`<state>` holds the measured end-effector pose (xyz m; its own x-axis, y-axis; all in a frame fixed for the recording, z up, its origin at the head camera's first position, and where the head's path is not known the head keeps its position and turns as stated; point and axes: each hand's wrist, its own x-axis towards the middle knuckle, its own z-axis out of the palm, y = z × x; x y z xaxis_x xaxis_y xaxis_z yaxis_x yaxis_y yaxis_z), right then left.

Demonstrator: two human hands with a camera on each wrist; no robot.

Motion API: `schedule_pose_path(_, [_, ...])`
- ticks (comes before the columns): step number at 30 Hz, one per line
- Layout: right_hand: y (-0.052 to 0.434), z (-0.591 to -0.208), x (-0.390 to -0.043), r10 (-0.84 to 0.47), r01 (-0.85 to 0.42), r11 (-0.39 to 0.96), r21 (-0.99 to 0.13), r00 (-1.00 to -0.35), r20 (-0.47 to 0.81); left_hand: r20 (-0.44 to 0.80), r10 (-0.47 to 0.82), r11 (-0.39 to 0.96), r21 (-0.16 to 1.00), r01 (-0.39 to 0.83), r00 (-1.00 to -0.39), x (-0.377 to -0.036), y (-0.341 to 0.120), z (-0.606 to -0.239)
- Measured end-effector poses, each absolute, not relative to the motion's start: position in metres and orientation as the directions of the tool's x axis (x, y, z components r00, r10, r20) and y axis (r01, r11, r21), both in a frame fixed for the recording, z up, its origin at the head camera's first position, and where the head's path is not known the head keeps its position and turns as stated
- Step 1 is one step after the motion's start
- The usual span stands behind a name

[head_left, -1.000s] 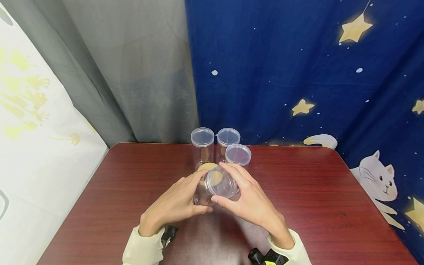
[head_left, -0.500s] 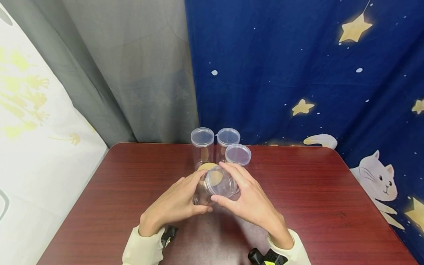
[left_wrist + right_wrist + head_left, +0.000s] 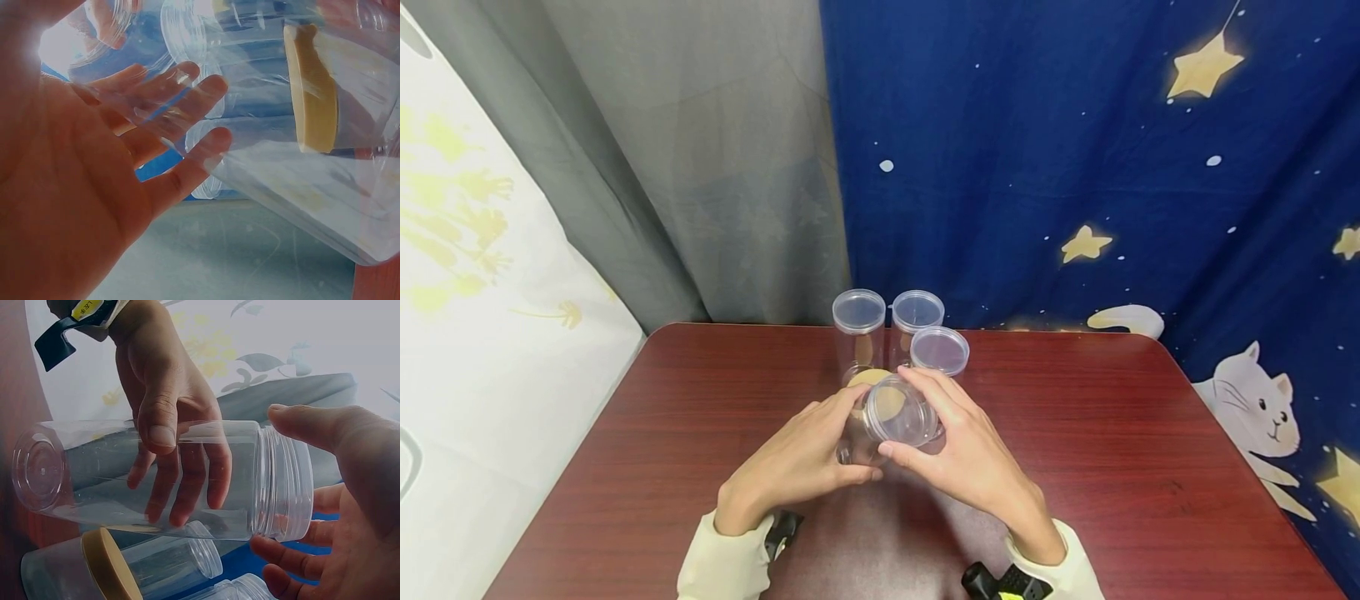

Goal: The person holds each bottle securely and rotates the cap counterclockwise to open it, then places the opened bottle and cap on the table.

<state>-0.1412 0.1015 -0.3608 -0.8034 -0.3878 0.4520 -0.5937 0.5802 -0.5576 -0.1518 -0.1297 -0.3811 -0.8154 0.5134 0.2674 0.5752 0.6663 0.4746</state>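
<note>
A clear plastic jar (image 3: 859,437) is held tilted above the table in both hands, its mouth end up and to the right. My left hand (image 3: 797,462) grips the body; in the right wrist view its thumb lies on the near side and its fingers show through the wall. Around the clear lid (image 3: 294,484) at the mouth end, my right hand (image 3: 970,446) has its thumb on one side and fingers on the other. Just behind the held jar stands a jar with a tan lid (image 3: 109,565), mostly hidden in the head view.
On the dark red table (image 3: 1112,450), two tall clear jars stand at the back edge, a left one (image 3: 859,312) and a right one (image 3: 917,310). Another clear-lidded jar (image 3: 940,350) is in front, partly behind my right hand. Curtains (image 3: 970,167) hang behind the table.
</note>
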Motion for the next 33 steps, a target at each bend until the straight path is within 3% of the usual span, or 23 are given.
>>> schedule_pose_path(28, [0.1044,-0.3598,-0.1436,-0.386,-0.616,0.576,-0.536,-0.784,0.486,0.331,0.516,0.635,0.472,0.612,-0.79,-0.1547,-0.1347,-0.3808])
schedule_pose_path(33, [0.1053,-0.359,-0.1439,-0.383,-0.619,0.574,-0.536,-0.782,0.492,0.312,0.49,0.653,0.486,0.58,-0.814,-0.1547,-0.1378,-0.3807])
